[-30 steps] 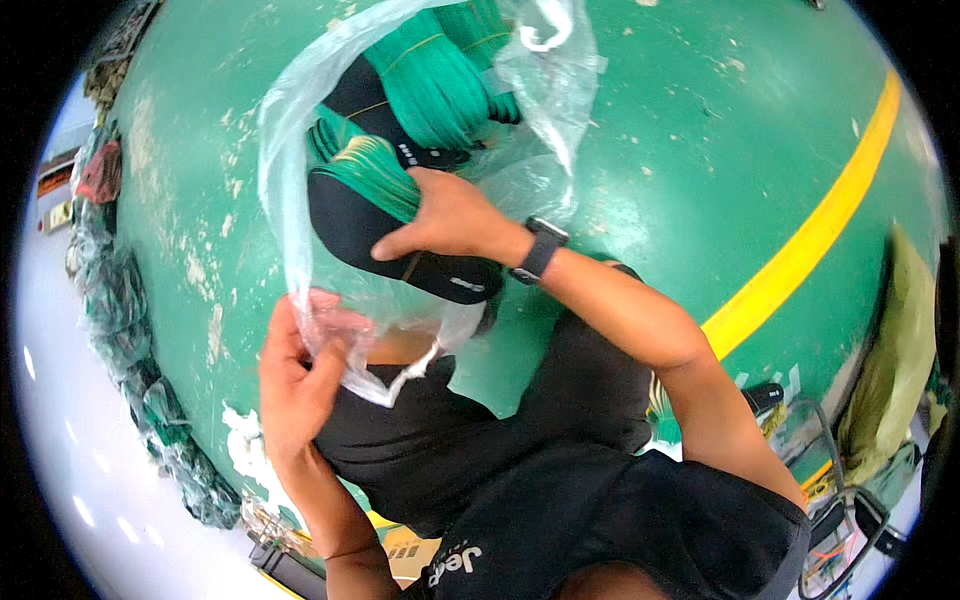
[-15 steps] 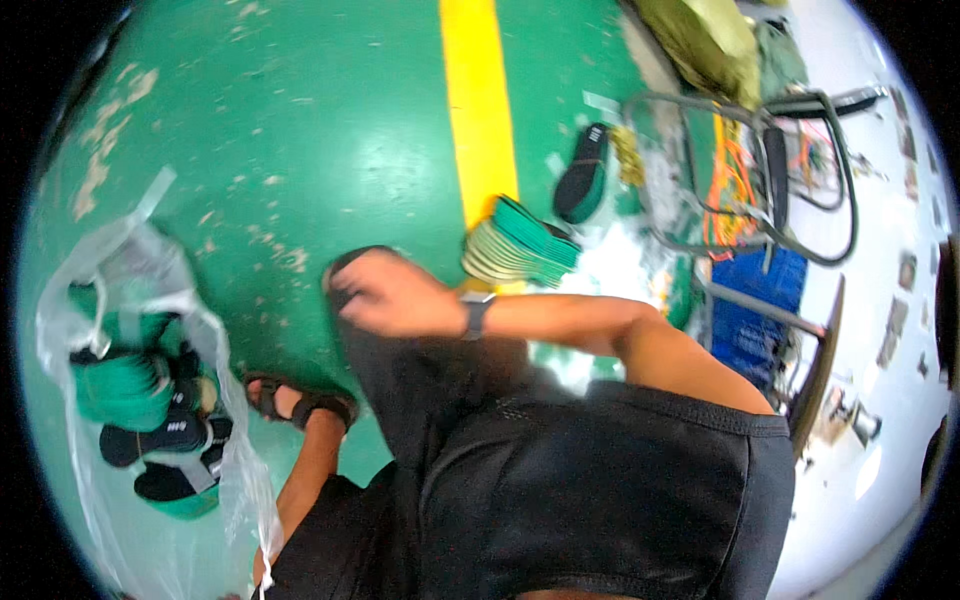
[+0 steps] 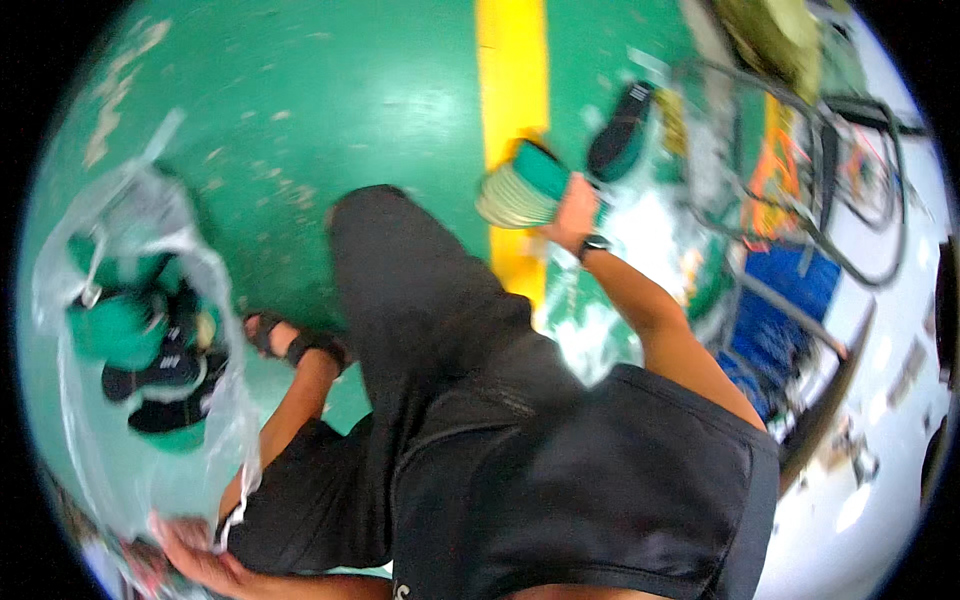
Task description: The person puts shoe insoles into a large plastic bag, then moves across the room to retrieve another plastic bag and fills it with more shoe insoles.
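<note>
My right hand [image 3: 575,215], with a dark watch at the wrist, is closed on the near right end of a fanned stack of green insoles [image 3: 515,195]. The stack sits over the yellow floor stripe, and some of its right end is hidden by my hand. A clear plastic bag [image 3: 225,370] lies spread at the left, with several green and black insoles [image 3: 150,375] in it. Low at the left, my left hand [image 3: 200,560] is by the bag's near edge, fingers stretched out and somewhat blurred, with nothing plainly held.
Another black and green insole pile [image 3: 618,135] lies right of the stack, near a metal-framed chair [image 3: 865,265]. Orange cord [image 3: 775,180] and a blue bin-like object [image 3: 785,300] are at the right. My bent knee [image 3: 375,225] juts between bag and stack.
My right hand has moved from over my knee to the right and taken hold of the green insole stack. My left hand has come into view beside the bag.
</note>
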Demonstrator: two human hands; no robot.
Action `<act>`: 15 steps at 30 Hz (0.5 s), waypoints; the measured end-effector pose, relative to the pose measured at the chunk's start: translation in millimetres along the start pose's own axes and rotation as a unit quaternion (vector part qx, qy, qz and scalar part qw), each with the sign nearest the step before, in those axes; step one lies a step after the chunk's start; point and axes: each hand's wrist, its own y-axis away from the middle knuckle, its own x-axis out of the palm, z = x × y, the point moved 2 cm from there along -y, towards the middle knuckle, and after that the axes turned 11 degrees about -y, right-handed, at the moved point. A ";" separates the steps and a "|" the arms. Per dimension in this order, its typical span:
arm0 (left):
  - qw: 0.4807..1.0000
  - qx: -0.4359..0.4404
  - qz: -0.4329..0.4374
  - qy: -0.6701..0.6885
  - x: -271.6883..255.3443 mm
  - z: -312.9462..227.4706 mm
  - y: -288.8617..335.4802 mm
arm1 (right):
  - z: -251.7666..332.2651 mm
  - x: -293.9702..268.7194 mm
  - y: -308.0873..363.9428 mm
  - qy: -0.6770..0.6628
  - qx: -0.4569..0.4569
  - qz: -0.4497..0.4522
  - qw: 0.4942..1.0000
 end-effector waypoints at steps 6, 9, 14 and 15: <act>0.993 0.011 -0.089 0.081 -11.2 16.8 33.6 | 48.5 -39.2 -53.2 -0.146 0.008 -0.027 0.989; 0.984 0.019 -0.138 0.109 -4.4 19.9 47.2 | 56.8 -3.4 -61.9 -0.122 -0.014 -0.129 0.984; 0.977 0.000 -0.165 0.136 7.2 3.2 66.6 | 137.9 -5.2 -102.4 -0.457 0.027 -0.032 0.889; 0.981 0.005 -0.139 0.134 7.6 1.4 66.3 | 187.0 -23.7 -109.9 -0.466 -0.021 0.011 0.885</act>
